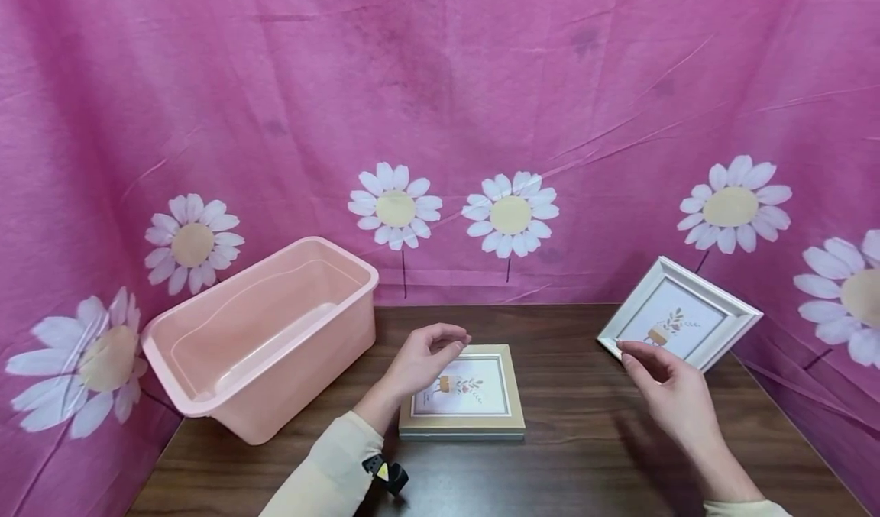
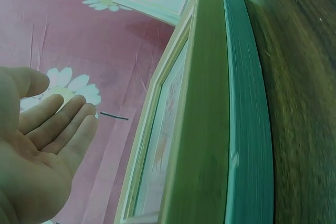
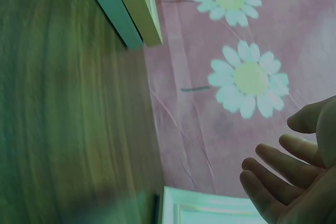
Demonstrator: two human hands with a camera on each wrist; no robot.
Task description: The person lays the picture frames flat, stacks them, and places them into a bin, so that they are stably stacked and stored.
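Note:
A tan picture frame [image 1: 516, 395] lies face up on top of a pale frame [image 1: 467, 437], whose edge looks bluish-green in the left wrist view. My left hand [image 1: 426, 360] hovers over the left side of this stack, its fingers loosely bent and holding nothing. At the back right, a white picture frame [image 1: 729, 322] leans tilted towards the curtain. In front of it is my right hand [image 1: 677, 399], hiding its lower part. The right wrist view shows that hand's fingers [image 3: 278, 166] relaxed, with nothing held, apart from the white frame's edge [image 3: 210, 203].
To the left stands a pink plastic bin [image 1: 302, 383] with no contents visible. Behind the dark wooden table [image 1: 564, 456] hangs a magenta curtain [image 1: 440, 82] with printed daisies. A black strap [image 1: 385, 473] circles the left sleeve.

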